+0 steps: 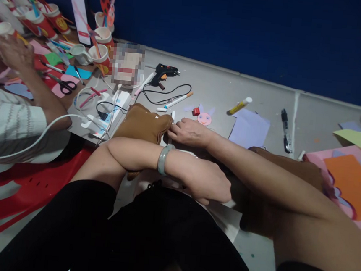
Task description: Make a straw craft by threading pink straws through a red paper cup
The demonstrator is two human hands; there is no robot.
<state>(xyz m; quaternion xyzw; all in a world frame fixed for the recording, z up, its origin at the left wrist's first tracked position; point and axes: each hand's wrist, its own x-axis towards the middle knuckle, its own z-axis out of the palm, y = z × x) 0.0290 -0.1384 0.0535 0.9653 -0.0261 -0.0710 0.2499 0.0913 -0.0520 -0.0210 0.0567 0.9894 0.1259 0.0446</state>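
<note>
A slim white stick (173, 116) points forward, just left of the nearer, curled right hand (189, 132); the left hand (211, 182) curls too (grips unclear)

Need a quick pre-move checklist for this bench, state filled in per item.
1. Left hand free: cannot tell; fingers curled, palm hidden.
2. Right hand grip: cannot tell; fingers bent beside the brown cushion, any hold unclear.
3. Hands on their own sides: not ok; left reaches past right, nearer the body.
4. Glue gun apart from both hands: ok; it lies on the table beyond them. Whether it is hot: cannot tell.
5. Scissors away from both hands: ok; off to the left.
6. Pink paper face uncovered: ok; its features show.
</note>
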